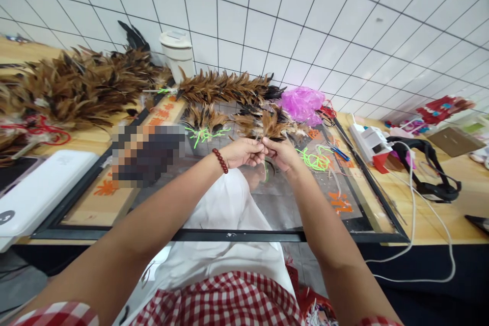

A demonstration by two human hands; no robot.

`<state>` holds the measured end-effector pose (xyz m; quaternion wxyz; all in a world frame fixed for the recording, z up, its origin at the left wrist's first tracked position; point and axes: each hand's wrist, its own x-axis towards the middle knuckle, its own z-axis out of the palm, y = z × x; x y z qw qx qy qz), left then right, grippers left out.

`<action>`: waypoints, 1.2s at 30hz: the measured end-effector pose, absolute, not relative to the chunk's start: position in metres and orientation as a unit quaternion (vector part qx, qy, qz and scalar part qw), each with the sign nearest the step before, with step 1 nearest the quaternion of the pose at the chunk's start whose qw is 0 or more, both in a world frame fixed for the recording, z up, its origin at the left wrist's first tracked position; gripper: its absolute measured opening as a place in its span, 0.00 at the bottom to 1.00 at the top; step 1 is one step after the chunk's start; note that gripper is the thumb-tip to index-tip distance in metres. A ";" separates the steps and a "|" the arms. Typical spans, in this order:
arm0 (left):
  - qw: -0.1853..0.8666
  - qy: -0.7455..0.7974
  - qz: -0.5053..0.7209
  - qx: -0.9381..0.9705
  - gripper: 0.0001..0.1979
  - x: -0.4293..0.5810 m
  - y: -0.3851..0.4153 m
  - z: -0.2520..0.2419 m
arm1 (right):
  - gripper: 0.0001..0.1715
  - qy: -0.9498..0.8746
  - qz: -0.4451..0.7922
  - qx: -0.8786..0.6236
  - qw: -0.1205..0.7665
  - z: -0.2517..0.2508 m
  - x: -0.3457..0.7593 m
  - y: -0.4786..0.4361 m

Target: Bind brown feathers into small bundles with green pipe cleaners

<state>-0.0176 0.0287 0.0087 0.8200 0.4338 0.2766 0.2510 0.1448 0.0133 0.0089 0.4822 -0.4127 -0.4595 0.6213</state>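
My left hand (246,153) and my right hand (280,154) meet above the glass-topped board, fingertips pinched together. Brown feathers (269,125) rise just beyond the right fingertips, their lower ends at my right hand's pinch. Whatever sits between the left fingers is too small to make out. A thin dark feather tip (272,167) shows below the hands. Behind to the left lies a feather bunch (204,118) with bright green string (200,135) at its base. More green string (315,160) is tangled to the right of my right hand.
A long feather strip (225,86) and a larger feather heap (80,81) lie along the back and left. A white cup (178,53), pink plastic bag (301,104), blue pen-like tool (340,153), white power bank (42,193) and black head strap (428,173) surround the black-framed board (237,235).
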 end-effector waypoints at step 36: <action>0.661 0.453 0.423 0.424 0.10 -0.001 0.025 0.009 | 0.14 -0.859 -0.083 -0.461 0.207 0.020 0.161 0.009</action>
